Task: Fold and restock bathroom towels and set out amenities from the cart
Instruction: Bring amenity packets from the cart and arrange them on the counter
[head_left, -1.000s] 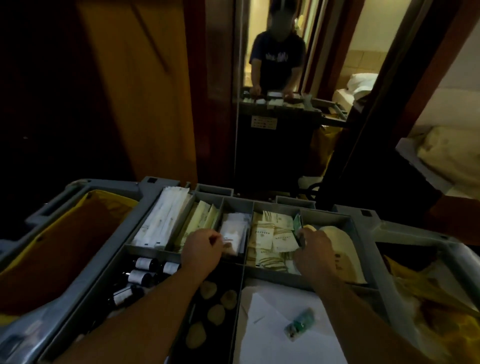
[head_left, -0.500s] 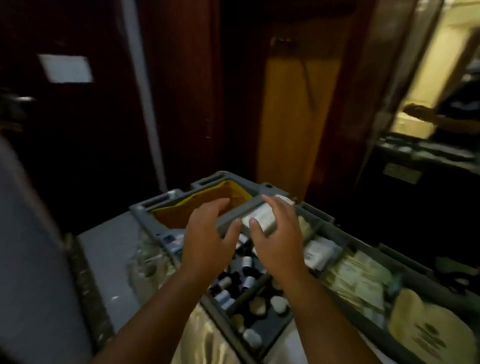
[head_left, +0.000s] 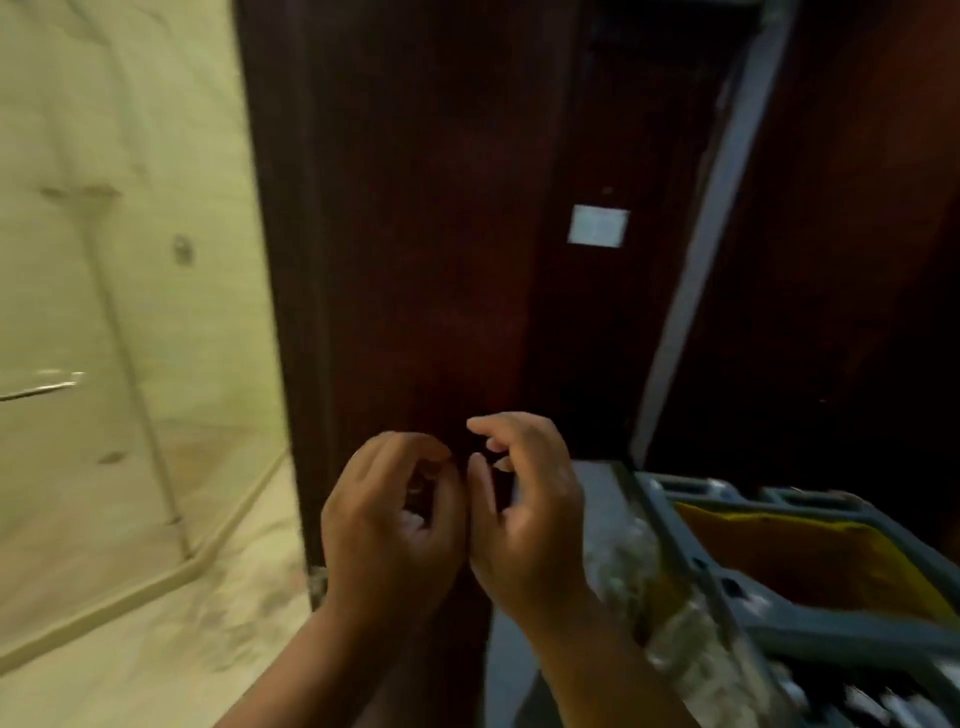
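**Two bare hands, raised close together at mid-view**

Item 1, left hand (head_left: 395, 525): back toward the camera, fingers (head_left: 415, 449) curled over into a loose hollow. The view is blurred, so whether anything lies inside the hollow cannot be told. Left forearm (head_left: 311, 670): bare, rising from the lower edge, slanting up and right.

Item 2, right hand (head_left: 527, 519): palm turned toward the left hand, fingers (head_left: 480, 423) half bent and slightly spread, nothing seen in them. Its thumb side sits just beside the left hand, touching or nearly so. Right forearm (head_left: 608, 670): bare, rising from the lower edge, slanting up and left
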